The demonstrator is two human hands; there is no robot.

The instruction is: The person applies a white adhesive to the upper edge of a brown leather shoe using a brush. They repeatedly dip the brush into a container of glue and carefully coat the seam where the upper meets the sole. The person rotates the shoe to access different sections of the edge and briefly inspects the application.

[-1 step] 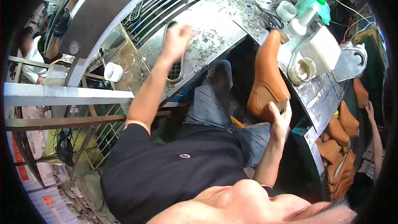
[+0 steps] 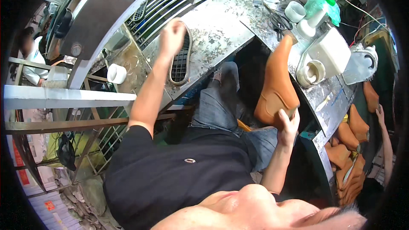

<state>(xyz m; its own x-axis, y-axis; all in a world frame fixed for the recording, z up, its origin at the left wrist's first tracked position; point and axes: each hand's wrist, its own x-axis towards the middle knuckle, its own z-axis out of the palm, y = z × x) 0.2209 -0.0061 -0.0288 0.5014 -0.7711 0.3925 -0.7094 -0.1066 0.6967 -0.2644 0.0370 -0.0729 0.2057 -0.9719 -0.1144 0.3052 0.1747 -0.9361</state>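
A tan leather ankle boot (image 2: 277, 81) is in my right hand (image 2: 288, 124), which grips it around the heel end. Its toe points away from me, near the bench edge. My left hand (image 2: 171, 38) is over the left part of the bench, its fingers curled together; whatever they may hold is hidden. Right beside that hand, partly behind its fingers, a dark shoe sole (image 2: 180, 66) with a grid pattern and a pale rim lies on the metal bench (image 2: 213, 30).
White tubs (image 2: 295, 12), scissors (image 2: 279, 20) and a white container (image 2: 328, 51) stand or lie on the right bench. More tan boots (image 2: 351, 166) are piled at the right, near another person's arm (image 2: 385, 145). A metal rack (image 2: 159, 17) holds another sole. A tape roll (image 2: 116, 73) sits left.
My left hand has moved left, uncovering more of the sole. The boot in my right hand has shifted slightly, its toe tipping a little to the right.
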